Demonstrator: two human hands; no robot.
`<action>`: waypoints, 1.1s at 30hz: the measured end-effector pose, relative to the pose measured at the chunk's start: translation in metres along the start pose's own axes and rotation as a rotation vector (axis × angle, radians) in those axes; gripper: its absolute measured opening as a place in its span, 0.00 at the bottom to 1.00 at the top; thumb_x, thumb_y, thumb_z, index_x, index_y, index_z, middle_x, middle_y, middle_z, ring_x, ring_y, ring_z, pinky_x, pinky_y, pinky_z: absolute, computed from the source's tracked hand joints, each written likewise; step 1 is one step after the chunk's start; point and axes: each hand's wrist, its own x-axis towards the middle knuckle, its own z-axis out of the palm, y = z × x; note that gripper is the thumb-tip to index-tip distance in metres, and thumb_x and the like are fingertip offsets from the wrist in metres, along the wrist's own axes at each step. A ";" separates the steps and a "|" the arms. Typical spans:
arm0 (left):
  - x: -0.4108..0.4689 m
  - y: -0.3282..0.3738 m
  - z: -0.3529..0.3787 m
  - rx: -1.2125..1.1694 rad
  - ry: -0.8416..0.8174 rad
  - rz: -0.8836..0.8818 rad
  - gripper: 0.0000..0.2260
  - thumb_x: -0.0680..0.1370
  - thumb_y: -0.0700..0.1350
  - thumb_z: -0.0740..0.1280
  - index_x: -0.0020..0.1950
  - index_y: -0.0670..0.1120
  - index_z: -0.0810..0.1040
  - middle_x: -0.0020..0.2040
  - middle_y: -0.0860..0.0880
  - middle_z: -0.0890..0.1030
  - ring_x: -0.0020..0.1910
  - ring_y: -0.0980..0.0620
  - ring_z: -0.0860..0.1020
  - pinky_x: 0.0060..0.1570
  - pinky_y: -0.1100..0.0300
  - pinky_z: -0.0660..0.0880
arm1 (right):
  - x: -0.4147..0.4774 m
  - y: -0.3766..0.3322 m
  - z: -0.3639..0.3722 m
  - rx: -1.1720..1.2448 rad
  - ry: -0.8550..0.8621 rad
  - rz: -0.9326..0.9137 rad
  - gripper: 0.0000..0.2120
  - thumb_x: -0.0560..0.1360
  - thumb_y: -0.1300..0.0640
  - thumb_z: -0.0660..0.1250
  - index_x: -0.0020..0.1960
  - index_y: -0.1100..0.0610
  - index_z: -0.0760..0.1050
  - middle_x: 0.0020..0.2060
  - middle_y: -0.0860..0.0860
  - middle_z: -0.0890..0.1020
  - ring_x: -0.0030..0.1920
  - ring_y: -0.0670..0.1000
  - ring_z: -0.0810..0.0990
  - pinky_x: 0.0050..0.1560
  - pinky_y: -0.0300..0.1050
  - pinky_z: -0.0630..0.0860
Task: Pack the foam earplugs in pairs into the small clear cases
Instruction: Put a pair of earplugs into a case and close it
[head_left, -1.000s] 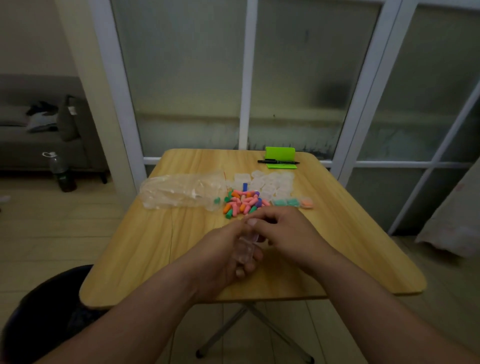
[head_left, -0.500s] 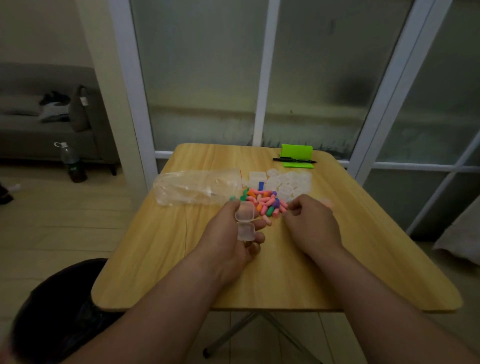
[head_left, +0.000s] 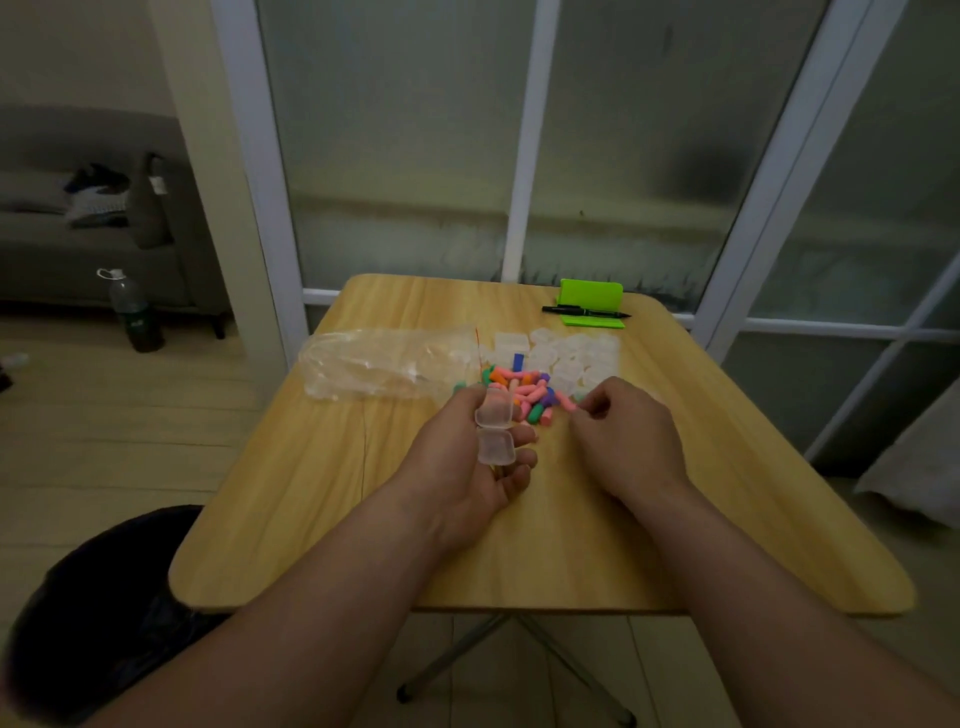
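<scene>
My left hand (head_left: 467, 467) grips an open clear case (head_left: 495, 431) just above the bench (head_left: 311, 493), its lid hinged up. My right hand (head_left: 628, 441) is curled at the right edge of the earplug pile (head_left: 519, 395); I cannot tell whether it pinches one. I should take two plugs, hold the case level near the pile, and seat both before snapping the lid

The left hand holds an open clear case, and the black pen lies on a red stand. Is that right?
Not quite. The head view shows the stand under the black pen is bright green, not red. The left hand does hold an open clear case.
</scene>
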 end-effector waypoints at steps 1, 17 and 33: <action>0.000 0.000 0.000 0.000 -0.007 -0.006 0.18 0.85 0.56 0.58 0.55 0.45 0.81 0.47 0.42 0.81 0.36 0.49 0.77 0.35 0.58 0.74 | -0.002 0.002 -0.005 0.032 -0.009 -0.008 0.04 0.79 0.53 0.71 0.46 0.48 0.78 0.40 0.44 0.81 0.42 0.45 0.78 0.46 0.52 0.80; -0.007 -0.007 -0.001 -0.036 -0.214 -0.045 0.25 0.84 0.58 0.55 0.74 0.46 0.77 0.65 0.40 0.81 0.59 0.44 0.79 0.58 0.52 0.75 | -0.060 -0.030 -0.042 0.264 -0.179 -0.439 0.03 0.76 0.52 0.77 0.50 0.45 0.85 0.45 0.43 0.76 0.46 0.39 0.75 0.44 0.30 0.69; -0.010 0.001 -0.010 -0.025 -0.204 -0.042 0.22 0.83 0.56 0.56 0.64 0.42 0.79 0.46 0.44 0.80 0.34 0.52 0.74 0.38 0.58 0.71 | -0.046 -0.027 -0.027 0.275 -0.151 -0.368 0.06 0.79 0.57 0.72 0.52 0.47 0.84 0.46 0.44 0.80 0.46 0.41 0.78 0.44 0.36 0.72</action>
